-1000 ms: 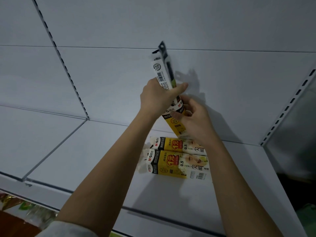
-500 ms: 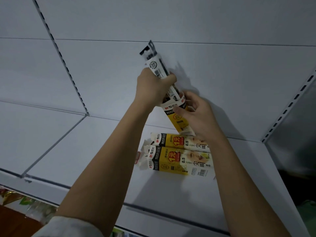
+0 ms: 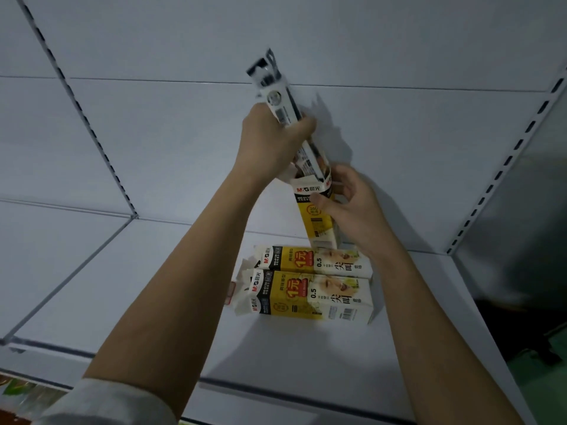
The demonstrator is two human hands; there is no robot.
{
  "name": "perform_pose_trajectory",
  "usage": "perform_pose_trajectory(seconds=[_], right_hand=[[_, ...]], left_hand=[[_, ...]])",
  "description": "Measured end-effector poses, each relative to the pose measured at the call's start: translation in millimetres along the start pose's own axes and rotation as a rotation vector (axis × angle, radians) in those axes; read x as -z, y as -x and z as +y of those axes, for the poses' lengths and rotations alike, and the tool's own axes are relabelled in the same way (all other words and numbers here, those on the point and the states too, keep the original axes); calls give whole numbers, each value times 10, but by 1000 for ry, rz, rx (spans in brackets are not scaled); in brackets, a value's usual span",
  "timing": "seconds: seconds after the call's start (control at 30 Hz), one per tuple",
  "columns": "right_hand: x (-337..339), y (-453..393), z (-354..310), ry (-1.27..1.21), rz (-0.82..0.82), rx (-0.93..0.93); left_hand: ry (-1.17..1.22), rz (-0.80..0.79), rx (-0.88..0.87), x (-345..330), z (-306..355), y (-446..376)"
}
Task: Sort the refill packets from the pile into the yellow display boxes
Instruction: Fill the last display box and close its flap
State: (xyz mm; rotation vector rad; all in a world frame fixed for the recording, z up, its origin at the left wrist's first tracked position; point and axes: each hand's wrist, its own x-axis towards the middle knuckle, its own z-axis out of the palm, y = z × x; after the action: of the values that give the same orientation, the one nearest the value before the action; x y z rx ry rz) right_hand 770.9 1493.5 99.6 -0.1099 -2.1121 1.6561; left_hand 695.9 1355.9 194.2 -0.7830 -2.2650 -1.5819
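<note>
My own left forearm (image 3: pixel 171 271) covers much of the pale grey metal shelf (image 3: pixel 306 348) below my fingers, and the open ends of the two yellow and white cardboard display boxes lying flat (image 3: pixel 313 280) are partly hidden behind it, so I cannot tell what they hold. A small pinkish scrap by those open ends is too blurred to make out. My grey sleeve (image 3: pixel 101 406) is cut off at the bottom edge.

The shelf runs under both my arms to a pale back panel (image 3: pixel 153 133) behind my fingers, with slotted uprights to the left and right of it. Past the right upright the room is dark and unclear.

The two flat boxes lie side by side, touching, just below my right hand (image 3: pixel 352 207). That hand's fingers and thumb are curled round the upright yellow display box (image 3: pixel 316 216), held tilted with its open top toward my left hand (image 3: pixel 273 139). The left fingers are clamped on a bundle of long black and white refill packets (image 3: pixel 282 105), gripped about midway. The bundle's lower end sits inside the box mouth, between my two hands; its upper end sticks out above my left fingers.
</note>
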Motion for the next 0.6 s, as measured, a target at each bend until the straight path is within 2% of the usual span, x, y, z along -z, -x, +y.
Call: perform_pose_trajectory(seconds=[0.1, 0.17, 0.27, 0.37, 0.47, 0.53, 0.6], right_hand=[[40, -25, -14, 8, 2, -1], [85, -37, -59, 14, -17, -4], [148, -34, -143, 40, -32, 2], [215, -37, -182, 66, -25, -7], [282, -49, -224, 28, -30, -35], [330, -53, -267, 21, -50, -37], [394, -33, -300, 29, -58, -14]], left_hand=[[121, 139, -54, 146, 153, -67], [256, 160, -43, 157, 269, -86], [509, 96, -44, 78, 389, -79], [509, 42, -96, 3, 407, -49], [548, -90, -128, -76, 433, 3], [638, -145, -103, -120, 482, 26], [693, -128, -53, -146, 531, 21]])
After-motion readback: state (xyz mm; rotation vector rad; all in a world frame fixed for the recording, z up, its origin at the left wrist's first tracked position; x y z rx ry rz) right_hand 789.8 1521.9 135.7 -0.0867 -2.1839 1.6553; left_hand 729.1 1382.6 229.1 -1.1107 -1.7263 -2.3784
